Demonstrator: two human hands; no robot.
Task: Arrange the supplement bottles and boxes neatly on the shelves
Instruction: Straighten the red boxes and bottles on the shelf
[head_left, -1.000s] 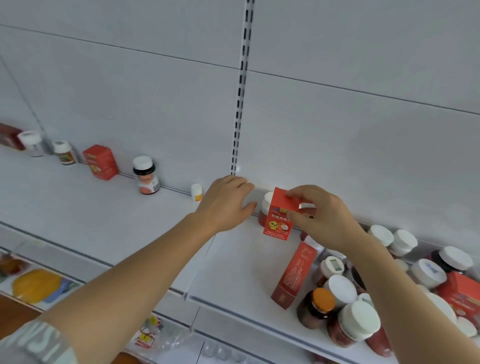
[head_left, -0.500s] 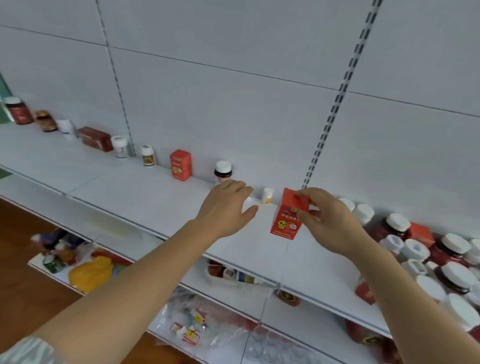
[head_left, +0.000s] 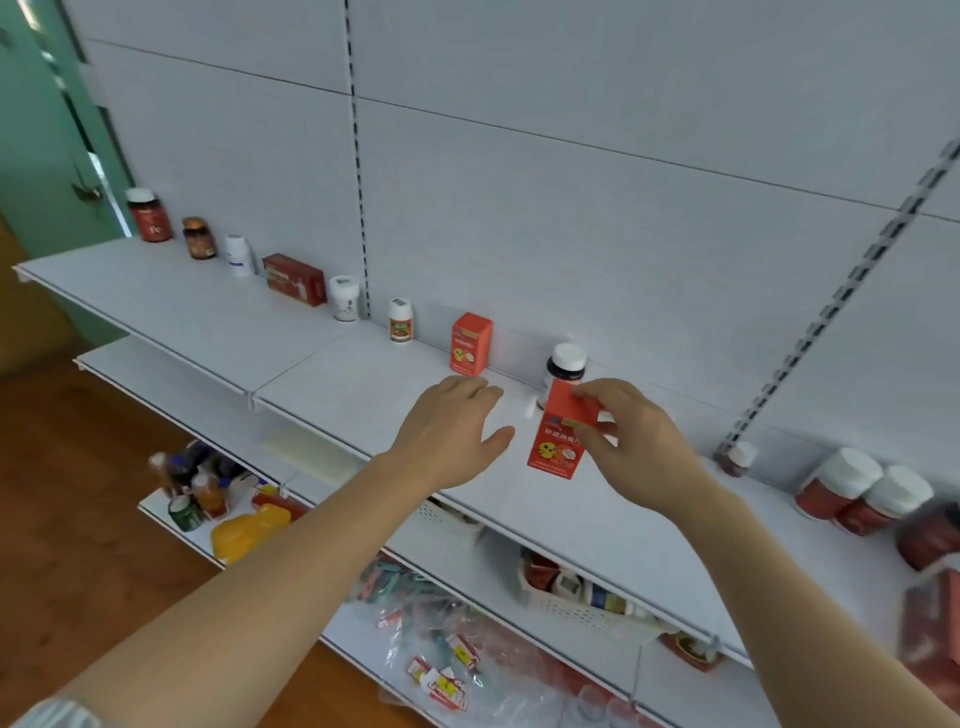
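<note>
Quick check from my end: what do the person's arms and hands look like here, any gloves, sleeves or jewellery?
Both forearms are bare, with no gloves, watch or rings visible on the left hand or the right hand. Only a light grey short sleeve with pale markings shows, at the left upper arm in the bottom corner.

The held box (head_left: 558, 441) is red-orange with a yellow cartoon face and white lettering, matching the standing box (head_left: 470, 351). The shelf (head_left: 218, 312) and back panel (head_left: 571, 208) are white. The dark bottle (head_left: 566, 366) wears a white cap; the floor (head_left: 78, 493) is brown wood.
</note>
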